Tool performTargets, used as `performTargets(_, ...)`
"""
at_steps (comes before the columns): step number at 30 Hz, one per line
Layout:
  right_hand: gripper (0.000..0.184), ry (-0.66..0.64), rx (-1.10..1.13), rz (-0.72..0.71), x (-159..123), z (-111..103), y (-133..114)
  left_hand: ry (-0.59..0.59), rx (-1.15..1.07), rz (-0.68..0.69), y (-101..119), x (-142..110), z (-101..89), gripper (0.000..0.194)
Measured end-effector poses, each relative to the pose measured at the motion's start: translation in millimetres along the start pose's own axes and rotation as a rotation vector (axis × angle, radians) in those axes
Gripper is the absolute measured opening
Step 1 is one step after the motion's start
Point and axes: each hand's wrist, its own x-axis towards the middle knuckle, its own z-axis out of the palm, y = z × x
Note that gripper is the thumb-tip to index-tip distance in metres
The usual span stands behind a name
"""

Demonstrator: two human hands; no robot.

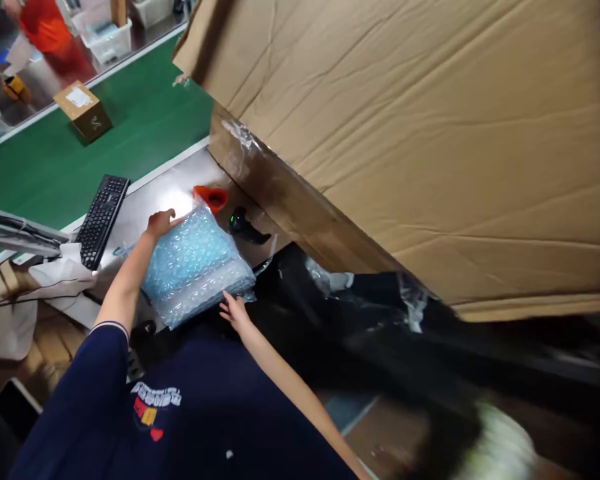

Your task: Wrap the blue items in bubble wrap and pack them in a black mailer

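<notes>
A bubble-wrapped package (193, 257), clear over pale blue, lies tilted on the metal worktop (153, 197) in front of me. My left hand (163, 223) is at its far left edge, fingers apart and touching the wrap. At the near right edge is my right hand (236, 311), its fingers spread and one fingertip against the wrap. Just beyond the package sits an orange tape-like object (211, 197). A black handheld device with a green light (247, 227), perhaps a scanner, lies to its right.
A large cardboard sheet or box (405, 147) fills the upper right. A black keyboard (103, 217) lies left of my left hand. Beyond it, a small carton (83, 111) rests on a green conveyor belt (145, 100). A person in orange (55, 40) and white bins (109, 41) are farther back.
</notes>
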Motion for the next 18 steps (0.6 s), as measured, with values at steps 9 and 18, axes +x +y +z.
performTargets(9, 0.026, -0.079, 0.236, 0.141, -17, 29, -6, 0.043, -0.577, 0.241, 42, -55, -46.9, 0.032)
performTargets(18, 0.045, 0.089, -0.476, -0.962, -65, -21, -153, 1.017, -1.102, -0.608, 49, -242, 16.5, 0.034)
